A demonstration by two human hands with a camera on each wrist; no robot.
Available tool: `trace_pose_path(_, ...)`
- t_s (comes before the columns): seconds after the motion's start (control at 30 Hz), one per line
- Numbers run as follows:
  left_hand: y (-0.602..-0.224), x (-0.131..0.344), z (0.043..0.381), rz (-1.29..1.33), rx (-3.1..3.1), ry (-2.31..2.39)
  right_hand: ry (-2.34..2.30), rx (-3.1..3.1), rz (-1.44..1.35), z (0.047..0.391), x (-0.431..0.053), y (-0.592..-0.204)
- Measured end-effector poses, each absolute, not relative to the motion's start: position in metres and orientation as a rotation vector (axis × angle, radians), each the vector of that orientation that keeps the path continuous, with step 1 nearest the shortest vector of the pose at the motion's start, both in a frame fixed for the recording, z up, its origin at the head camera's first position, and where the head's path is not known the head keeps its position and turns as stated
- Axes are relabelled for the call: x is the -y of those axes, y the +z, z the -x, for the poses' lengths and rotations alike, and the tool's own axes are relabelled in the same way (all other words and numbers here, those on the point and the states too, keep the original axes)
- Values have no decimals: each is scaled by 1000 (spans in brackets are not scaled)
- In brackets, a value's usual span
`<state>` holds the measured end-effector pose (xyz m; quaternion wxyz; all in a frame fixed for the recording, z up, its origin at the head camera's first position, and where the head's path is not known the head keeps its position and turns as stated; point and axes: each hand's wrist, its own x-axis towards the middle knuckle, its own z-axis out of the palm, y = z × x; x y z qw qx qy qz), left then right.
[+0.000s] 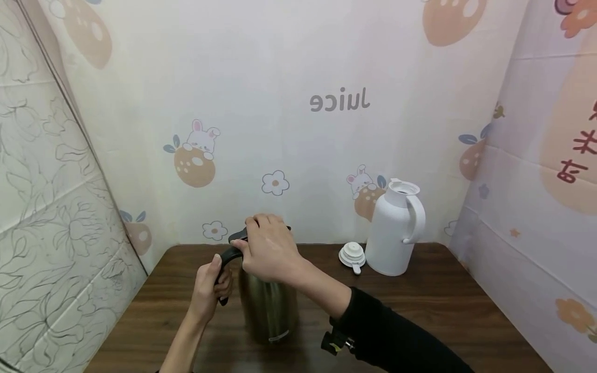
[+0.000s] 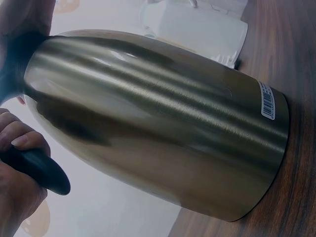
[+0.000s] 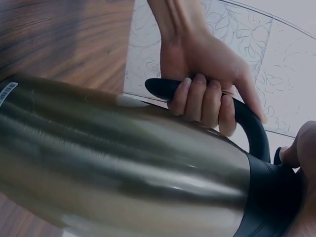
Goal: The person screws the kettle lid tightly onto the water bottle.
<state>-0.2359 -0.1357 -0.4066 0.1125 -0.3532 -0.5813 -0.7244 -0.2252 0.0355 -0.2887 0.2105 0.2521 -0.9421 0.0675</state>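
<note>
A bronze-coloured metal thermos jug [image 1: 268,311] stands upright on the wooden table. My left hand [image 1: 205,290] grips its black handle [image 3: 256,136], four fingers curled round it. Over the top of the jug lies my right hand [image 1: 270,248], its fingers bent over the black lid [image 1: 239,235] and the thumb on the handle side. Most of the lid is hidden under that hand. In the right wrist view the black collar [image 3: 271,197] shows below the right hand. A barcode sticker [image 2: 267,100] is low on the jug's side.
At the back right of the table [image 1: 420,321] stands a white thermos jug [image 1: 389,238] with its top uncovered. Its white stopper-like lid [image 1: 352,255] lies to its left. Printed cloth [image 1: 242,129] hangs behind the table and along both sides.
</note>
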Motion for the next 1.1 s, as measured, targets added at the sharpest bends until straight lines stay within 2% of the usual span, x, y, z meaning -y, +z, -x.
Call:
trace_pose_path(0.27,-411,139,232,987,1721,-2160,161,2592,-669,225,-28,-296)
trace_pose_path(0.5,-409,142,236,1169,1657,-2181,167,2503,-721,228,-36,-301)
trace_pose_path(0.83,-409,142,242,1281,1644,-2211,522,2073,-846,241,-53,-329)
trace_pose_path(1.1,-409,144,244,1347,1640,-2244,718,1787,-946,234,-72,-355)
